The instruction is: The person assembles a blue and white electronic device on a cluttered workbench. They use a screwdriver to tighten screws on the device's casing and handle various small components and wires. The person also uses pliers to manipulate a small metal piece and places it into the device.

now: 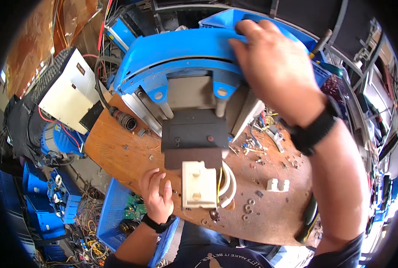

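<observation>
A machine with a curved blue housing [181, 44] stands at the far side of the wooden table. Two metal posts and a dark plate [194, 129] sit below its front. My right hand [277, 60] is over the housing's top right, thumb on the blue surface and fingers curled over the far edge; its fingertips are partly hidden. A cream plastic block [199, 185] with a curved white piece [228, 185] beside it is nearest me, at the end of the dark plate. My left hand [157, 196] is just left of the block, fingers loosely apart, holding nothing visible.
Washers [248, 207], screws and a small white block [277, 185] lie on the wooden table [118, 152]. A cable connector [125, 119] is at its left, a dark-handled tool [308, 221] at its right edge. A blue crate [114, 214] with circuit boards stands below left.
</observation>
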Tool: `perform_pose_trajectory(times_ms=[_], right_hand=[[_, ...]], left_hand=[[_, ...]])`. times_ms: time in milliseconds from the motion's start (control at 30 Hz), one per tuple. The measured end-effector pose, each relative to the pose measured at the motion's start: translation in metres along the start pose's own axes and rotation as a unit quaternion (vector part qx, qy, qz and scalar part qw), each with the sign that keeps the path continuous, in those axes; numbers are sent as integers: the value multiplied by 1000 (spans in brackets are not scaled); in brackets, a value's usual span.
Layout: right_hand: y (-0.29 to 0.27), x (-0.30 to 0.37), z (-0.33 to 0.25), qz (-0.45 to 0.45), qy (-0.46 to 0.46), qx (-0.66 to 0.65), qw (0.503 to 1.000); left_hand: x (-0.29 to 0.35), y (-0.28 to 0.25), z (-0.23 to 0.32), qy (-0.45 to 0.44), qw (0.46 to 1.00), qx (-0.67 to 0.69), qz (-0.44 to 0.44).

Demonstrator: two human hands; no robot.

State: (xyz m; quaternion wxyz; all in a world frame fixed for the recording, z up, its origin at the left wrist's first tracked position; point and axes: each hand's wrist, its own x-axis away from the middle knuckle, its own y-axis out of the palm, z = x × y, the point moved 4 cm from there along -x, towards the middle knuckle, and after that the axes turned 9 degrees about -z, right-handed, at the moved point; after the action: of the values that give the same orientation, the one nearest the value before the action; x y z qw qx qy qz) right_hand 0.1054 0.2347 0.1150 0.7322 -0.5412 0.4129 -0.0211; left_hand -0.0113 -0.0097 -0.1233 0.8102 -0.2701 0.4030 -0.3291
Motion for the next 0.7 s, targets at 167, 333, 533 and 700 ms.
perform_pose_trajectory(times_ms=[167,333,533,700], right_hand=[[-21,15,2,37,27,-45,998],[-40,88,-5,42,101,-263,959],[-38,220,-26,-81,191,-421,883],[-25,276,-29,-151,194,-464,851]], left_hand=[[-1,8,-2,12,999,-26,19],[0,17,-12,23,999,-30,-12],[11,31,-56,-12,997,-25,-65],[2,32,-47,39,998,18,-46]])
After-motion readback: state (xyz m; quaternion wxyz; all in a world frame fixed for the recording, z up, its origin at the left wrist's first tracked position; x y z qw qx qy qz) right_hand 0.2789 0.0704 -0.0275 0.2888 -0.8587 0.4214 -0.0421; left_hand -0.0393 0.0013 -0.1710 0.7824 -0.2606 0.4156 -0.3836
